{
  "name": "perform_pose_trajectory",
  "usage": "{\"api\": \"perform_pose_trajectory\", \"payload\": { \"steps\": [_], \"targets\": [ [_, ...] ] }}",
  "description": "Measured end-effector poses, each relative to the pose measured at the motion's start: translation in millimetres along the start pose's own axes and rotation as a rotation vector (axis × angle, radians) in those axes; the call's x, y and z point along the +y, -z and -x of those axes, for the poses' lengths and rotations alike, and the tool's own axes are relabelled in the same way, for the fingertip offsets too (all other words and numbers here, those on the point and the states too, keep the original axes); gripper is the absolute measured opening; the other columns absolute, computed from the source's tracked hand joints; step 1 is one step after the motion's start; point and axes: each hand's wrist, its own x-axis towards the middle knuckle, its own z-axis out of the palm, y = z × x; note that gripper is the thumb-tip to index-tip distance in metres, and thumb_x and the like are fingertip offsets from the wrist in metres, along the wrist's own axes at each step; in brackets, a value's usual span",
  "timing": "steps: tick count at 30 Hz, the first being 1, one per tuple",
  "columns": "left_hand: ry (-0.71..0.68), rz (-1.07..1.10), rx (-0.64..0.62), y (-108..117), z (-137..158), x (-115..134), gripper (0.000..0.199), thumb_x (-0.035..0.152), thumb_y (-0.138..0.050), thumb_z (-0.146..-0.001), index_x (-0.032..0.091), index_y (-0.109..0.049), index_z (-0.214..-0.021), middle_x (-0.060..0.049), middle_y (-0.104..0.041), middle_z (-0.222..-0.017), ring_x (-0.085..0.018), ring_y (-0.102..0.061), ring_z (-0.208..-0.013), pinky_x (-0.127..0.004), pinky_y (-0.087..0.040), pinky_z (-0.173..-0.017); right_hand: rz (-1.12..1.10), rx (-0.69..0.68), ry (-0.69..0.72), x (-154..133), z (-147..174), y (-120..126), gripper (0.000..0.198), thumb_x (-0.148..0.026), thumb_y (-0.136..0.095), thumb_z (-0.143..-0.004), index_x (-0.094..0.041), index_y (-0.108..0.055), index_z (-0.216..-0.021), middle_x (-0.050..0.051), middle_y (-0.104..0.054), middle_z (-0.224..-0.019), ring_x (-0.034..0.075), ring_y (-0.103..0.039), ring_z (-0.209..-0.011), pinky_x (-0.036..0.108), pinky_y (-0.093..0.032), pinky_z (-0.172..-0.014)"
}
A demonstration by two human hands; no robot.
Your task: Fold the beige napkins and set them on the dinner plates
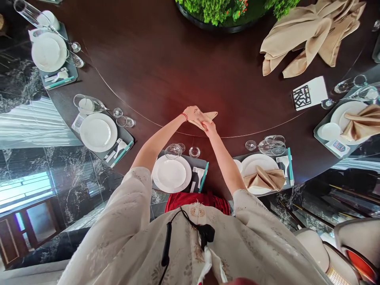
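A beige cloth napkin (211, 115), folded into a narrow pointed shape, lies low over the dark round table in front of me. My left hand (196, 114) is on its left part, fingers closed against the cloth and slightly blurred. At the near edge, my right hand (209, 126) grips the same napkin, close against the left fingertips. The hands partly hide the folds. Closest below my arms is a place setting with stacked white plates (171, 175), glasses (173, 151) and white cutlery (198, 174).
Loose beige napkins (297, 37) are heaped at the back right, near a white card (314, 93). A planter with greenery (208, 12) stands at the far middle. Folded napkins (264, 179) sit on the right-hand plates. Plates (99, 132) and stemware (89, 103) line the left edge.
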Motion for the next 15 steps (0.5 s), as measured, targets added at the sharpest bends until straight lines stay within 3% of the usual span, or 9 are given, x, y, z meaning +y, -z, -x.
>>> {"api": "perform_pose_trajectory", "payload": {
  "steps": [3, 6, 10, 15],
  "targets": [
    [-0.168, 0.288, 0.146, 16, 48, 35, 0.043, 0.033, -0.086, -0.081, 0.019, -0.070, -0.118, -0.010, -0.073, -0.120, -0.028, -0.067, -0.124, -0.040, -0.053, -0.110, -0.252, -0.081, 0.074, -24, 28, 15, 0.032, -0.022, -0.062, -0.087, -0.022, -0.068, -0.118, 0.002, -0.079, -0.114, 0.014, -0.076, -0.115, 0.030, -0.063, -0.107],
    [-0.339, 0.372, 0.192, 14, 126, 69, 0.048, 0.046, -0.085, -0.086, 0.023, -0.068, -0.125, -0.013, -0.066, -0.142, -0.029, -0.062, -0.136, -0.041, -0.055, -0.110, -0.342, -0.145, 0.147, -37, 74, 25, 0.033, -0.029, -0.057, -0.091, -0.027, -0.070, -0.122, 0.002, -0.078, -0.125, 0.015, -0.068, -0.134, 0.038, -0.059, -0.117],
    [-0.427, 0.330, 0.283, -23, 224, 90, 0.038, 0.050, -0.082, -0.090, 0.023, -0.072, -0.115, -0.015, -0.063, -0.147, -0.032, -0.058, -0.142, -0.047, -0.051, -0.116, -0.417, -0.190, 0.047, -32, 134, 19, 0.023, -0.033, -0.058, -0.093, -0.027, -0.074, -0.108, 0.005, -0.078, -0.122, 0.020, -0.067, -0.134, 0.043, -0.059, -0.117],
    [-0.329, 0.354, 0.526, -68, 293, 73, 0.036, 0.050, -0.069, -0.099, 0.025, -0.070, -0.125, -0.014, -0.066, -0.143, -0.031, -0.061, -0.138, -0.049, -0.050, -0.116, -0.356, -0.396, 0.003, -2, 179, 18, 0.018, -0.035, -0.070, -0.085, -0.026, -0.074, -0.100, 0.006, -0.078, -0.121, 0.022, -0.073, -0.120, 0.041, -0.065, -0.105]
  ]
}}
